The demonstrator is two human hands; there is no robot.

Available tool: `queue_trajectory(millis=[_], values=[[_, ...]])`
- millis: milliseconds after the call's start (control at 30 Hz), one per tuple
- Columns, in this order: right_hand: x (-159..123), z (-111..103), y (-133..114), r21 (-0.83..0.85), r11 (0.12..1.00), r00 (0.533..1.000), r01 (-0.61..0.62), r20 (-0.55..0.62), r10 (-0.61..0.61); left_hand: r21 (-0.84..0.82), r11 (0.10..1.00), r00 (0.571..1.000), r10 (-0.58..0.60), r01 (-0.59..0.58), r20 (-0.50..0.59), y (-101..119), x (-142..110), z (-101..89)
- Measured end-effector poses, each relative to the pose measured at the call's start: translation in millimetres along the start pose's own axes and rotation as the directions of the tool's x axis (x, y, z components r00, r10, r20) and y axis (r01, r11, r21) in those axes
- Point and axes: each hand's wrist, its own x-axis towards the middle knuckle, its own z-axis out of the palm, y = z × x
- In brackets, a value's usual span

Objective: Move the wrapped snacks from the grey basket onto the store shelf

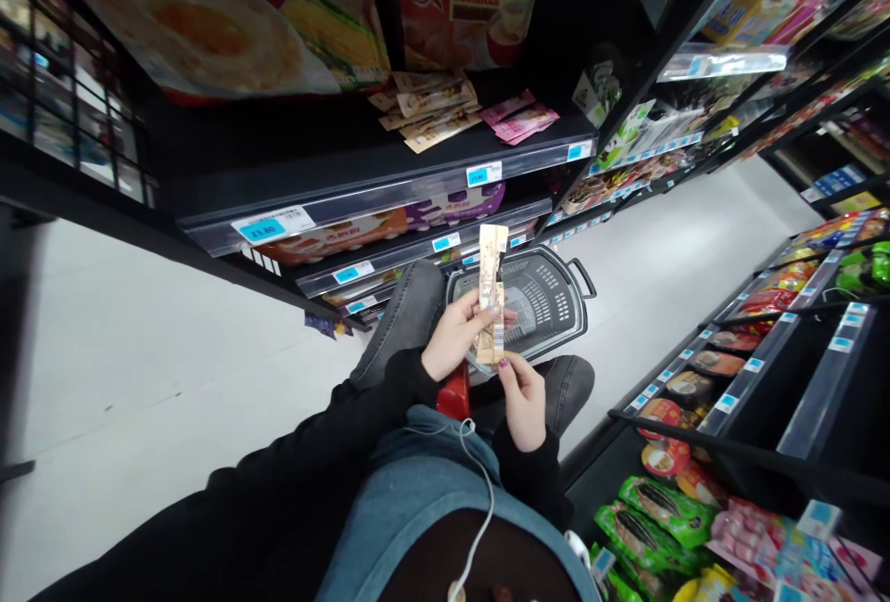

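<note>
On the shelf (278,157) lie beige sachets (438,115); above the basket (549,305), the left hand (455,333) pinches slim packets (491,296), apparently mid-sorting, while the right fingertips (506,368) perhaps grip their lower end.

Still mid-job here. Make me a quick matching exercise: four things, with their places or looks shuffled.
Things
1. Beige packaging
2. Pink packets
3. Basket
4. Green bags

Places or looks
A. Grey, with rows of slots
B. Low on the right-hand rack
C. Gripped by the left hand, right hand at its near end
D. On a shelf beside loose beige packets

Right pairs: 1-C, 2-D, 3-A, 4-B
</note>
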Motion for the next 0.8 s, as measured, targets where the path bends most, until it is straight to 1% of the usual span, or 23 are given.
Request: queue_trajectory(millis=[33, 100, 200, 267, 333, 467, 533, 600, 667, 700, 733, 767, 800], values=[[1.8, -5.1, -0.7, -0.03, 1.0, 1.0, 0.001, 0.019, -0.001, 0.016, 1.0, 1.0, -0.013, 0.012, 0.01, 4.0, 0.8, -1.8], [7.4, -16.4, -4.7, -0.032, 0.999, 1.0, 0.018, 0.003, -0.018, 0.063, 0.997, 0.998, -0.036, 0.033, 0.042, 10.7, 1.3, -5.4], [19.8, -31.0, -17.1, 0.023, 0.997, 0.996, 0.068, -0.06, -0.066, 0.177, 0.984, 0.994, -0.054, 0.036, 0.097, 15.3, -2.9, -6.4], [29.1, -35.7, -27.8, 0.067, 0.992, 0.993, 0.104, -0.069, -0.099, 0.269, 0.963, 0.989, -0.067, 0.029, 0.133, 16.1, -8.2, -2.9], [37.5, -35.2, -38.1, 0.115, 0.986, 0.992, 0.121, -0.05, -0.116, 0.37, 0.929, 0.982, -0.075, 0.005, 0.176, 17.3, -13.8, 2.4], [47.8, -26.5, -48.8, 0.181, 0.978, 0.994, 0.108, -0.034, -0.104, 0.547, 0.829, 0.956, -0.056, -0.117, 0.288, 23.2, -21.3, 11.1], [49.4, -24.0, -47.9, 0.177, 0.978, 0.993, 0.111, -0.058, -0.103, 0.58, 0.799, 0.945, -0.046, -0.159, 0.323, 26.0, -22.7, 12.6], [49.5, -24.3, -44.6, 0.15, 0.98, 0.988, 0.128, -0.11, -0.112, 0.584, 0.793, 0.941, -0.041, -0.173, 0.335, 26.6, -22.9, 12.5], [48.8, -26.0, -41.2, 0.128, 0.98, 0.977, 0.15, -0.173, -0.127, 0.545, 0.827, 0.939, -0.061, -0.142, 0.338, 24.1, -22.3, 11.7], [48.5, -26.7, -40.1, 0.131, 0.979, 0.972, 0.16, -0.195, -0.132, 0.496, 0.863, 0.933, -0.094, -0.097, 0.347, 21.8, -21.8, 11.1], [48.2, -27.1, -39.7, 0.145, 0.975, 0.968, 0.167, -0.21, -0.135, 0.425, 0.905, 0.916, -0.148, -0.027, 0.374, 19.1, -21.1, 10.5], [48.0, -27.1, -40.0, 0.172, 0.97, 0.967, 0.174, -0.214, -0.136, 0.339, 0.938, 0.882, -0.216, 0.069, 0.419, 16.2, -20.5, 9.8], [47.9, -26.8, -40.8, 0.207, 0.961, 0.968, 0.184, -0.21, -0.14, 0.248, 0.952, 0.831, -0.283, 0.181, 0.479, 13.2, -19.8, 9.2]])
